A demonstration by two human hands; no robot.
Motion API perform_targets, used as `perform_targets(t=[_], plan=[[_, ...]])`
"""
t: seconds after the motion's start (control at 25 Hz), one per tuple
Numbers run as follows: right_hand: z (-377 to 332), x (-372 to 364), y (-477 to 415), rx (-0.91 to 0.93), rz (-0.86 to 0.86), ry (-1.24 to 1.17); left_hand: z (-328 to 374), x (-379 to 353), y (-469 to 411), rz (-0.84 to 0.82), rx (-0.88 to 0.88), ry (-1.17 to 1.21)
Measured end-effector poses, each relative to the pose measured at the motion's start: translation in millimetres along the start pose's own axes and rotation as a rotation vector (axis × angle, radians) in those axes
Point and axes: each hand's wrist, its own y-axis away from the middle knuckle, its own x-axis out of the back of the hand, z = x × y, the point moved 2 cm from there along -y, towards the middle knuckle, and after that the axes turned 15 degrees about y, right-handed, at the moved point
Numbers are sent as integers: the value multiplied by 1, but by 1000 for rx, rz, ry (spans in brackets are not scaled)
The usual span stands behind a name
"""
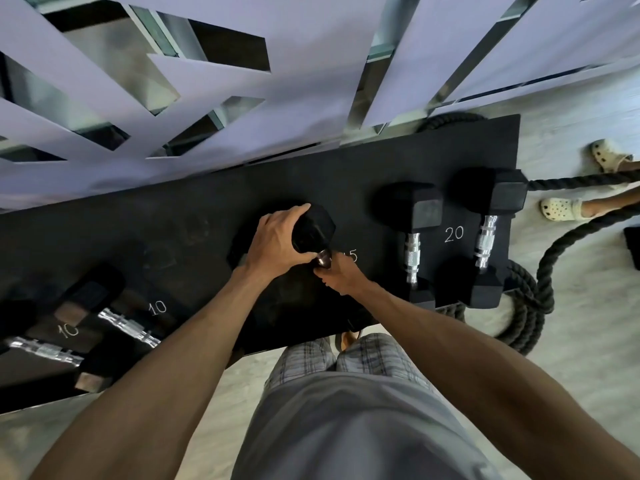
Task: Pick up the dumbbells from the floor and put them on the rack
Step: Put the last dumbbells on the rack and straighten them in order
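Shirt [346,427], left hand [277,242], right hand [341,275] gripping dumbbell [313,233], handle [324,260] largely hidden

shirt [346,431]: grey | shorts [304,358]: grey plaid | forearms [180,341]: bare

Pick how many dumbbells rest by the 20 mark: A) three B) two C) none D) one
B: a left dumbbell and a right dumbbell flank the 20 mark on the rack.
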Motion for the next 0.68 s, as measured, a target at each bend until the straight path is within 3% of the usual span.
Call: perform_targets(t=[0.16, 0.36, 0.52, 0.68], plan=[[1, 25, 19, 78, -38, 122, 11, -7, 2, 10, -8, -98], [28, 80, 63, 83, 125, 179, 59, -33, 4, 232, -208, -242], [85, 117, 96, 33, 262, 111, 111, -73, -11, 131, -291, -157], [152, 144, 110, -36, 295, 138, 165, -125, -27, -1, -300, 2]])
